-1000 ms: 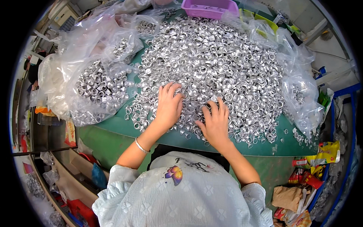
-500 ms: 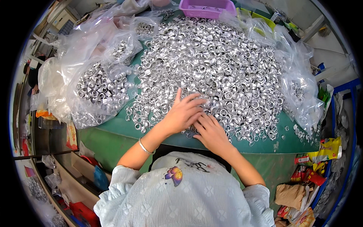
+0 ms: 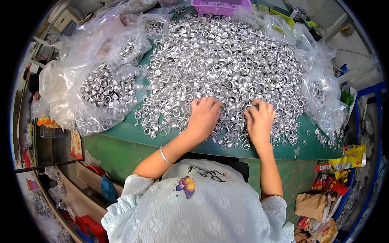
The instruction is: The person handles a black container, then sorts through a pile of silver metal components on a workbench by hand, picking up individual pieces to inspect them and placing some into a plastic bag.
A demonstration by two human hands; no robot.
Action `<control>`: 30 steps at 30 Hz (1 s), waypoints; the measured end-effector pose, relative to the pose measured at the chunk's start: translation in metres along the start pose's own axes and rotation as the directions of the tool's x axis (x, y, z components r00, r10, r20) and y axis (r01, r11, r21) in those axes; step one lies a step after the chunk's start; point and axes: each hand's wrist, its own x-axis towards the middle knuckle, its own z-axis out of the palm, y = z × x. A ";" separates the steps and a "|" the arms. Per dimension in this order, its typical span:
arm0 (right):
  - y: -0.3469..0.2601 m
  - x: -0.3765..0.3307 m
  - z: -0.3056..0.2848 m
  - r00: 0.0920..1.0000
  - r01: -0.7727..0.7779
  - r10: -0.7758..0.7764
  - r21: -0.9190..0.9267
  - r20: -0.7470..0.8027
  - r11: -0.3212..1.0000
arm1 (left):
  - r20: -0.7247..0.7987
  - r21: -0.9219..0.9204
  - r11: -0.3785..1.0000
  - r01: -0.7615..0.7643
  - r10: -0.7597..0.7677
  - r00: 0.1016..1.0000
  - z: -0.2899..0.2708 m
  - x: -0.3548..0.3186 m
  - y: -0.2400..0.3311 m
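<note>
A wide heap of silver metal rings (image 3: 227,56) covers much of the green tabletop (image 3: 170,142). At the heap's near edge, my left hand (image 3: 204,118) rests with bent fingers pressed together among the rings; its fingertips are hidden, so what they hold cannot be seen. My right hand (image 3: 261,121) is a short way to the right, fingers curled and thumb drawn in toward the index finger. Anything small between those fingertips blends in with the rings around them. Loose rings lie between the two hands.
Clear plastic bags of rings (image 3: 107,91) stand left of the heap, and another clear bag (image 3: 320,97) lies to its right. At the far edge sit a purple basket (image 3: 222,9) and a yellow-green container (image 3: 285,19). Colourful packets (image 3: 348,158) are by the right shelf.
My hands, close together before, have moved apart. The right went right and farther onto the heap; the left stayed near its place, its spread fingers now curled down.
</note>
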 end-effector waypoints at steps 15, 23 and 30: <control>-0.007 0.009 0.011 0.981 -0.188 0.170 0.273 0.088 0.943 | -0.007 -0.070 0.992 -0.107 0.107 0.994 0.009 0.005 -0.012; -0.008 0.018 0.017 0.984 -0.179 0.178 0.057 0.026 0.982 | 0.225 -0.818 0.412 0.400 -0.411 0.883 -0.012 0.002 -0.011; 0.028 -0.002 -0.013 0.855 -0.279 0.256 0.814 0.452 -0.509 | 0.174 -0.692 0.670 0.269 -0.206 0.963 -0.017 0.007 0.021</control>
